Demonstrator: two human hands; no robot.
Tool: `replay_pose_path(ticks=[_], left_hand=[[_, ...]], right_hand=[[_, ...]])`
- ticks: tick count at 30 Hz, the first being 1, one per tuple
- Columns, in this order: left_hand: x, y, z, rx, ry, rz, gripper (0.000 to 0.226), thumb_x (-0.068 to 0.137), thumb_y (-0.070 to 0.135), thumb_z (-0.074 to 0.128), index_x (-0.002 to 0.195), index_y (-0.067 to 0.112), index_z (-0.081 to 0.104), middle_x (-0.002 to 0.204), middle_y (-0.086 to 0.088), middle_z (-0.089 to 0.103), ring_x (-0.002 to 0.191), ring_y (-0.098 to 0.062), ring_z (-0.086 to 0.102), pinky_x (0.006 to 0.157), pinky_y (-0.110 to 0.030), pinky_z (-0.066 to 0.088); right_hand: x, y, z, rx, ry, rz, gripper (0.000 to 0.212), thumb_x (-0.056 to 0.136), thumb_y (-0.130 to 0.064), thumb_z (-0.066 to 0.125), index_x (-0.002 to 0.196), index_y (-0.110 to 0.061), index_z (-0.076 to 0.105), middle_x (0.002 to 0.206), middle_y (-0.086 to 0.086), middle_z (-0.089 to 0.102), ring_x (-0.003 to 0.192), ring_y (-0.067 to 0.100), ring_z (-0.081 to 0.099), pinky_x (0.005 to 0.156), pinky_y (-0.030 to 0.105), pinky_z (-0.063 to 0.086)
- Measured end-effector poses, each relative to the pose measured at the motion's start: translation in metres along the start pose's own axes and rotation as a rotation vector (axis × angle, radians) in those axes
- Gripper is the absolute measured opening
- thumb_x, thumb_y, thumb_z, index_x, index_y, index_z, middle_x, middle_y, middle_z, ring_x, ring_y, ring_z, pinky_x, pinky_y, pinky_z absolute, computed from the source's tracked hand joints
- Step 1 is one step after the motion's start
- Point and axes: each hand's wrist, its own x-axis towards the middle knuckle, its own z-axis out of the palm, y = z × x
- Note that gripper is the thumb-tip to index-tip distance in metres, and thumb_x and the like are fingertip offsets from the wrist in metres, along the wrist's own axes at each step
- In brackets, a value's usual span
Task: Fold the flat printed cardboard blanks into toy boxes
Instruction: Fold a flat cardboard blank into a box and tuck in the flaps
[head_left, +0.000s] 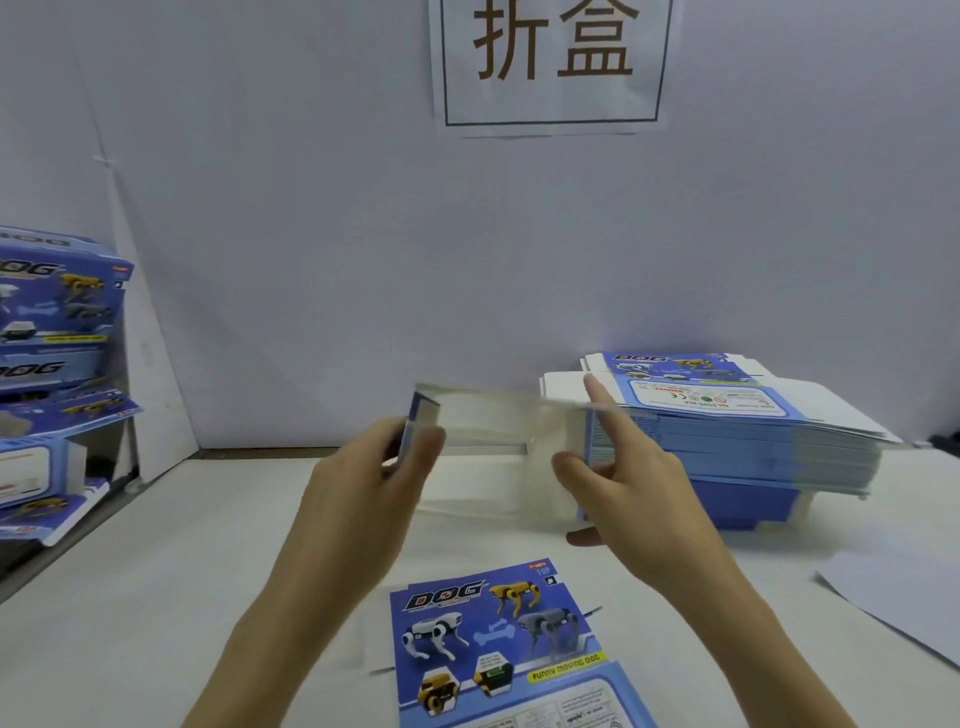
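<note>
A half-opened cardboard blank (493, 421), white inside and blue-printed outside, hangs blurred above the table between both hands. My left hand (379, 473) grips its left end, thumb over the blue edge. My right hand (618, 483) holds its right end, with the index finger raised along the top. A flat printed blank (498, 644) showing toy dogs lies on the table near me, below my forearms. A tall stack of flat blanks (737, 415) rests at the right rear against the wall.
Folded blue toy boxes (52, 322) are piled at the left edge beside a slanted white panel. A white sheet (904, 597) lies at the right. A paper sign (550, 62) hangs on the back wall. The white table (182, 545) spreads to the left.
</note>
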Motion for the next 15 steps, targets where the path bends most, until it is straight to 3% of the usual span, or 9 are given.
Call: replay_pose_path(ticks=[1,3,5,7,9,10,11,13,15], left_hand=[[0.002,0.0,-0.005,-0.126,-0.044,-0.031,0.038,0.086,0.064,0.04,0.093,0.033,0.06,0.077,0.022,0.063,0.078,0.009,0.06,0.068,-0.01,0.046],[0.006,-0.003,-0.01,-0.326,-0.093,-0.071,0.062,0.076,0.078,0.048,0.12,0.035,0.054,0.103,0.025,0.063,0.101,0.004,0.061,0.086,-0.021,0.05],[0.004,-0.002,-0.011,-0.423,-0.106,0.002,0.08,0.065,0.077,0.064,0.133,0.047,0.035,0.115,0.032,0.056,0.108,0.012,0.056,0.082,-0.01,0.047],[0.0,0.001,-0.009,-0.315,-0.156,0.146,0.108,0.054,0.071,0.074,0.142,0.058,0.012,0.129,0.038,0.045,0.119,0.017,0.045,0.087,-0.006,0.044],[-0.003,0.001,-0.002,-0.111,-0.164,0.3,0.131,0.046,0.069,0.078,0.143,0.054,-0.01,0.148,0.027,0.027,0.138,0.002,0.03,0.109,-0.033,0.04],[-0.003,-0.001,0.002,-0.028,-0.153,0.359,0.137,0.044,0.071,0.077,0.141,0.053,-0.019,0.153,0.025,0.011,0.145,-0.007,0.017,0.114,-0.049,0.031],[-0.003,-0.002,0.006,0.034,-0.141,0.391,0.14,0.042,0.074,0.075,0.138,0.052,-0.026,0.154,0.027,-0.003,0.148,-0.011,0.006,0.116,-0.055,0.023],[-0.001,-0.007,0.011,0.098,-0.135,0.407,0.145,0.041,0.076,0.073,0.136,0.051,-0.033,0.151,0.03,-0.013,0.148,-0.009,-0.001,0.117,-0.052,0.021],[0.002,-0.014,0.011,0.1,-0.145,0.421,0.144,0.045,0.073,0.074,0.138,0.048,-0.033,0.151,0.025,-0.005,0.144,-0.007,0.009,0.116,-0.032,0.027]], right_hand=[[0.001,0.0,-0.001,0.054,0.016,0.024,0.048,0.089,-0.018,0.056,0.127,-0.047,0.049,0.076,0.0,0.069,0.059,0.013,0.068,0.045,0.025,0.054],[0.003,-0.002,-0.002,0.2,0.07,0.102,0.03,0.088,-0.015,0.056,0.109,-0.037,0.058,0.085,0.002,0.069,0.057,0.016,0.07,0.043,0.029,0.054],[0.003,-0.004,-0.003,0.338,0.052,0.21,0.014,0.09,-0.017,0.057,0.103,-0.021,0.056,0.076,0.007,0.07,0.058,0.024,0.072,0.044,0.031,0.054],[0.003,-0.005,-0.004,0.414,-0.031,0.263,0.017,0.092,-0.024,0.059,0.104,-0.014,0.052,0.067,0.008,0.072,0.059,0.028,0.072,0.043,0.031,0.054],[-0.001,-0.008,-0.001,0.428,-0.119,0.264,0.028,0.092,-0.034,0.058,0.106,-0.011,0.051,0.068,0.012,0.073,0.061,0.029,0.072,0.044,0.029,0.053],[-0.003,-0.01,0.001,0.415,-0.155,0.247,0.032,0.092,-0.039,0.056,0.106,-0.011,0.051,0.069,0.012,0.073,0.061,0.029,0.072,0.045,0.029,0.054],[-0.005,-0.011,0.004,0.387,-0.172,0.217,0.033,0.091,-0.043,0.055,0.105,-0.013,0.051,0.068,0.011,0.072,0.061,0.028,0.072,0.046,0.029,0.054],[-0.008,-0.012,0.007,0.237,-0.126,0.095,0.036,0.09,-0.053,0.051,0.096,-0.018,0.056,0.064,0.004,0.071,0.056,0.02,0.07,0.049,0.031,0.056],[-0.008,-0.009,0.005,-0.063,0.002,-0.062,0.058,0.081,-0.074,0.039,0.077,-0.021,0.061,0.058,-0.004,0.068,0.05,0.011,0.065,0.05,0.03,0.053]])
